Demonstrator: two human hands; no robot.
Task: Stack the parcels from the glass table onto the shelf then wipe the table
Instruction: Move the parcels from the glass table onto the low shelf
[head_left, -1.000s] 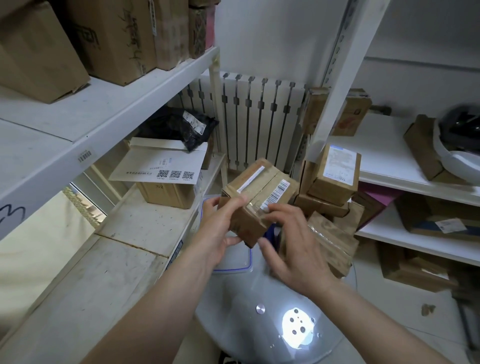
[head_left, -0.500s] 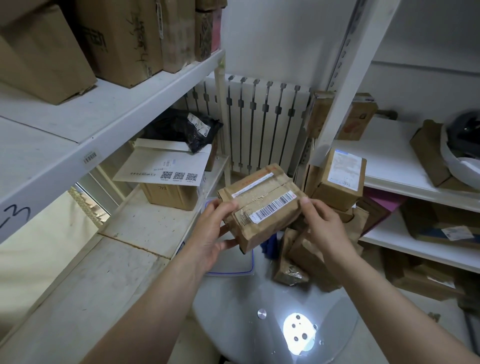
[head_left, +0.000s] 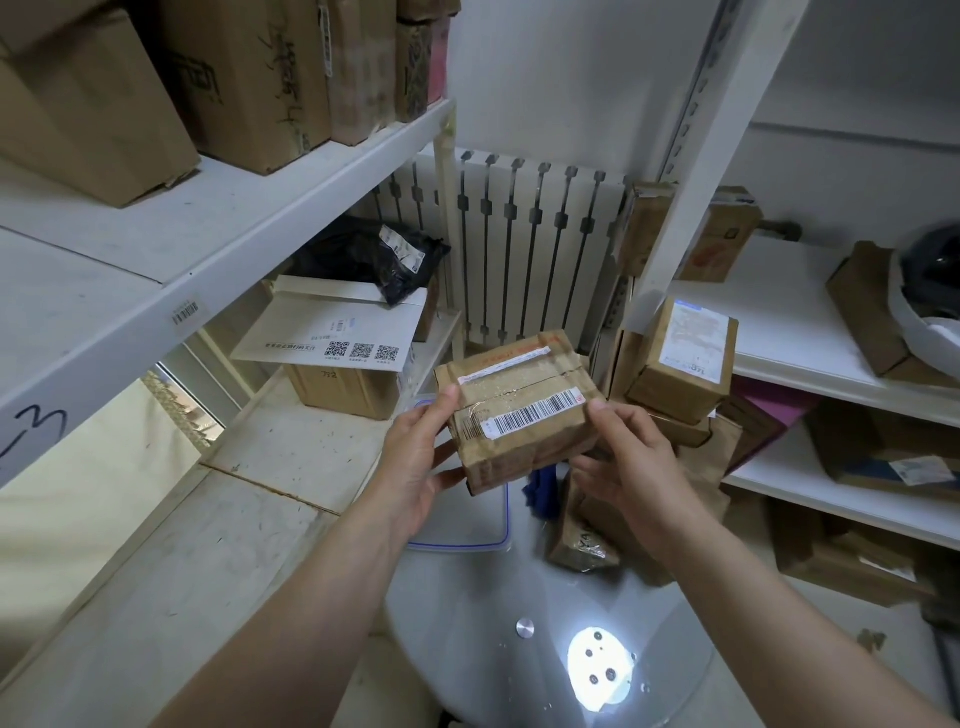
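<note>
I hold a taped brown parcel (head_left: 522, 410) with a barcode label in the air above the round glass table (head_left: 493, 665). My left hand (head_left: 418, 467) grips its left side and my right hand (head_left: 631, 467) its right side. Behind it, at the table's far right, several more brown parcels (head_left: 680, 364) are piled up, one lying low on the glass (head_left: 582, 540). A blue cloth (head_left: 540, 491) shows partly between them. To the left runs the lower shelf board (head_left: 291, 452) of the white rack.
A brown box under a white mailer (head_left: 337, 332) and a black bag (head_left: 374, 257) sit at the far end of the left shelf. Big cartons (head_left: 244, 73) fill the shelf above. A clear lid with a blue rim (head_left: 467, 525) lies on the table. More shelving (head_left: 810, 332) stands right.
The parcel was lifted off the pile and levelled out, barcode side up, and both hands shifted to its sides. The view moved slightly closer.
</note>
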